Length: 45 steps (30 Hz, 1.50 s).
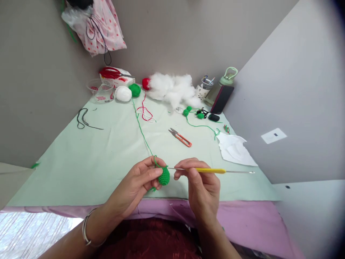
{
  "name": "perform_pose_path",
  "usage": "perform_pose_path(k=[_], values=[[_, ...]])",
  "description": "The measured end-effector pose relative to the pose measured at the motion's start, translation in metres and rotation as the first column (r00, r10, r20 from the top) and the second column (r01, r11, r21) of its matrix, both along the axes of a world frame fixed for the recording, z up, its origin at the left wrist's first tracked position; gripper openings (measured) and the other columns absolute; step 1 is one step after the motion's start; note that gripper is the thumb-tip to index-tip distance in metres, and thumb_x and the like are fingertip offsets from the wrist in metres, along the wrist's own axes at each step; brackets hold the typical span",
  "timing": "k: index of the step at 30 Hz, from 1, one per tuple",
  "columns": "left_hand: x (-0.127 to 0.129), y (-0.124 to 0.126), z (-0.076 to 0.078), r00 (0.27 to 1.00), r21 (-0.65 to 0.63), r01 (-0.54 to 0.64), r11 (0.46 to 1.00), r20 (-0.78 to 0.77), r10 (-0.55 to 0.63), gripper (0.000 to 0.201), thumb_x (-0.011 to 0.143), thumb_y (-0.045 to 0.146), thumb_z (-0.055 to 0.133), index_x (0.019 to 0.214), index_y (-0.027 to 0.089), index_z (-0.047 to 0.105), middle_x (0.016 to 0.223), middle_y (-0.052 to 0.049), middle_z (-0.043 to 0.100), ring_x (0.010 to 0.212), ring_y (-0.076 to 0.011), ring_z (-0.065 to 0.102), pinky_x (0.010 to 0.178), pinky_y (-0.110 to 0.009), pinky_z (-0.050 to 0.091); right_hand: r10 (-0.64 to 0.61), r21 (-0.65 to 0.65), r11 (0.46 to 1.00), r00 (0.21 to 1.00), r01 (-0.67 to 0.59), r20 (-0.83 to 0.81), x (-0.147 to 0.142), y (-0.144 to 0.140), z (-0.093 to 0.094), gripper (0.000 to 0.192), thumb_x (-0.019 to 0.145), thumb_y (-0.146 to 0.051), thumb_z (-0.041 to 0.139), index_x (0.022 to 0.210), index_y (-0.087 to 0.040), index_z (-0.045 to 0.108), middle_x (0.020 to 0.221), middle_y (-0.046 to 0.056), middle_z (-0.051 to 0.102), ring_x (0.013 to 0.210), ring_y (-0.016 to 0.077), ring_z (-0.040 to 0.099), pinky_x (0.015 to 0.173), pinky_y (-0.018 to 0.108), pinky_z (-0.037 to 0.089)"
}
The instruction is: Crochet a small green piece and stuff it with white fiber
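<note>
Between the fingers of my left hand (pixel 142 176) is a small green crocheted piece (pixel 164 177), rounded in shape. Green yarn (pixel 142 133) runs over my left fingers and back across the table to a green yarn ball (pixel 134 90). My right hand (pixel 202 187) grips a crochet hook (pixel 211 170) by its yellow handle, held almost level. The hook's left tip meets the top edge of the green piece; whether it passes through a stitch is too small to tell. Its other metal end points right.
Orange thread snips (pixel 183 139) lie beyond my hands. Farther back are a white yarn ball (pixel 123 94), white stuffing (pixel 172 88), red-handled scissors (pixel 113 73), a clear tub (pixel 101 91) and a bottle (pixel 219 88). Small green crocheted balls (pixel 185 112) and white paper (pixel 235 147) lie to the right.
</note>
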<state>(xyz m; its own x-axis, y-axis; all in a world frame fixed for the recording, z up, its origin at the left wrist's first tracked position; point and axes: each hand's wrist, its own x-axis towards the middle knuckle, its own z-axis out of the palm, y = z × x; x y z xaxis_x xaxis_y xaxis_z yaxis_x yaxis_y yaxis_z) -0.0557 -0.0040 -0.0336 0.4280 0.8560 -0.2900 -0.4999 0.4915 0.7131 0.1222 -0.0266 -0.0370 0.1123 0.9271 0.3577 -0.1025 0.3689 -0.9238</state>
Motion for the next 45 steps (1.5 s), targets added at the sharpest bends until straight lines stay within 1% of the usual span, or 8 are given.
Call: perform_pose_path(k=[17,21,24,27,30,36,41,45], values=[[-0.002,-0.001,-0.001,1.000,0.010,0.030,0.999,0.004,-0.030,0.019,0.087,0.033,0.085,0.095,0.019,0.075,0.075,0.003,0.060,0.063,-0.0082,0.047,0.063,-0.023,0.040,-0.026,0.041,0.999,0.998,0.023,0.057,-0.002,0.001,0.003,0.021,0.106,-0.020,0.059,0.102,-0.025,0.079,0.094,0.003,0.074,0.074,0.0145,0.069,0.071,0.032,0.059],[0.000,-0.001,0.001,1.000,0.031,0.012,0.999,-0.019,-0.011,0.019,0.085,0.033,0.085,0.093,0.019,0.075,0.072,0.004,0.057,0.062,-0.0090,0.044,0.063,-0.024,0.039,-0.083,0.154,0.987,0.970,0.048,0.228,-0.001,-0.004,0.005,0.025,0.105,-0.013,0.056,0.108,-0.027,0.077,0.094,0.003,0.075,0.081,0.0163,0.069,0.075,0.033,0.058],[0.002,-0.001,0.004,0.999,0.059,-0.023,0.998,-0.047,0.026,0.020,0.084,0.033,0.086,0.093,0.019,0.074,0.074,0.004,0.057,0.066,-0.0101,0.046,0.063,-0.024,0.039,-0.135,0.260,0.965,0.898,0.025,0.418,0.001,-0.008,0.002,0.031,0.102,-0.007,0.056,0.118,-0.026,0.074,0.100,0.005,0.076,0.094,0.0191,0.071,0.082,0.035,0.059],[0.004,-0.002,0.006,0.997,0.087,-0.036,0.996,-0.062,0.042,0.022,0.083,0.033,0.087,0.092,0.019,0.073,0.079,0.003,0.060,0.069,-0.0108,0.049,0.063,-0.024,0.039,-0.157,0.305,0.952,0.865,0.005,0.477,0.000,-0.010,-0.003,0.035,0.101,-0.006,0.058,0.122,-0.028,0.074,0.109,0.007,0.076,0.098,0.0200,0.073,0.079,0.034,0.060],[0.004,-0.003,0.006,0.999,0.107,-0.003,0.994,-0.044,0.008,0.026,0.084,0.033,0.087,0.100,0.019,0.073,0.082,0.001,0.063,0.074,-0.0125,0.053,0.064,-0.025,0.040,-0.130,0.282,0.959,0.911,0.015,0.392,-0.003,-0.007,-0.006,0.030,0.103,-0.011,0.059,0.118,-0.030,0.077,0.106,0.006,0.078,0.096,0.0205,0.074,0.078,0.035,0.061],[0.002,-0.006,0.004,0.999,0.113,0.054,0.992,-0.012,-0.053,0.050,0.085,0.031,0.087,0.131,0.024,0.068,0.094,-0.002,0.069,0.078,-0.0144,0.055,0.066,-0.027,0.040,-0.013,0.117,0.993,0.991,-0.003,0.133,-0.008,0.002,-0.008,0.017,0.104,-0.027,0.064,0.102,-0.027,0.081,0.093,0.006,0.080,0.090,0.0222,0.074,0.076,0.037,0.061],[0.002,-0.005,0.001,0.990,0.181,-0.031,0.983,-0.130,0.055,0.041,0.089,0.032,0.084,0.128,0.025,0.071,0.090,0.000,0.063,0.084,-0.0163,0.057,0.076,-0.029,0.044,0.011,0.007,1.000,0.999,-0.010,-0.052,-0.007,0.006,-0.011,0.017,0.105,-0.030,0.064,0.098,-0.025,0.078,0.093,0.004,0.080,0.071,0.0146,0.067,0.068,0.030,0.057],[0.002,-0.005,0.000,0.981,0.208,-0.048,0.977,-0.173,0.085,0.039,0.088,0.029,0.083,0.125,0.025,0.072,0.091,-0.001,0.064,0.085,-0.0170,0.056,0.078,-0.030,0.045,0.061,-0.015,0.998,0.997,-0.062,-0.045,-0.003,0.006,-0.007,0.019,0.107,-0.031,0.059,0.099,-0.025,0.076,0.092,0.003,0.079,0.072,0.0140,0.068,0.070,0.029,0.058]])
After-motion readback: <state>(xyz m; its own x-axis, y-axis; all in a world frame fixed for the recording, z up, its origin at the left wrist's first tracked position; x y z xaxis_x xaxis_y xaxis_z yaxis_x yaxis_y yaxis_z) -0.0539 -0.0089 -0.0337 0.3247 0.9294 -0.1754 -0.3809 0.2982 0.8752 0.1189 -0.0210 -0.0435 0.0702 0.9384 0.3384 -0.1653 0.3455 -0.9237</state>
